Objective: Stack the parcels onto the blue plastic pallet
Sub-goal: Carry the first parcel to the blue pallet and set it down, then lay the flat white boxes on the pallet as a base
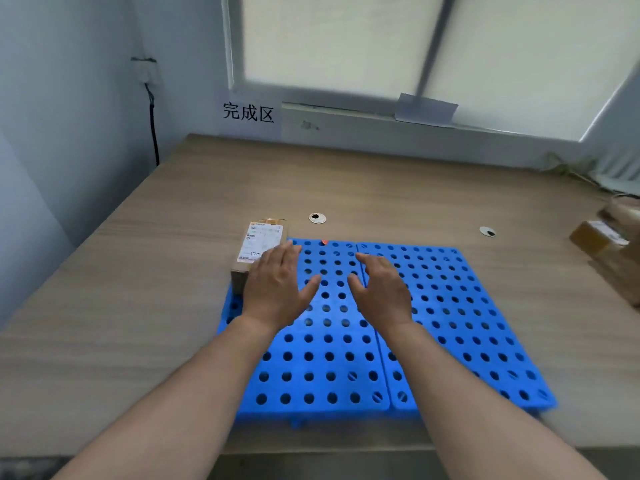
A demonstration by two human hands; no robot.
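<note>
A labelled parcel [260, 249] is seen on the far left corner of the blue pallet [450, 306]. The left hand [277, 289] is held with fingers [282, 258] straight and close together at the parcel's right edge. The right hand [384, 292] is held, fingers loosely spread, over the pallet's middle.

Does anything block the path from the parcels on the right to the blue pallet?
Nothing visible does. Only table lies between the right-hand parcels and the pallet; a flat grommet sits farther back. One parcel already sits at the pallet's far-left corner.
</note>
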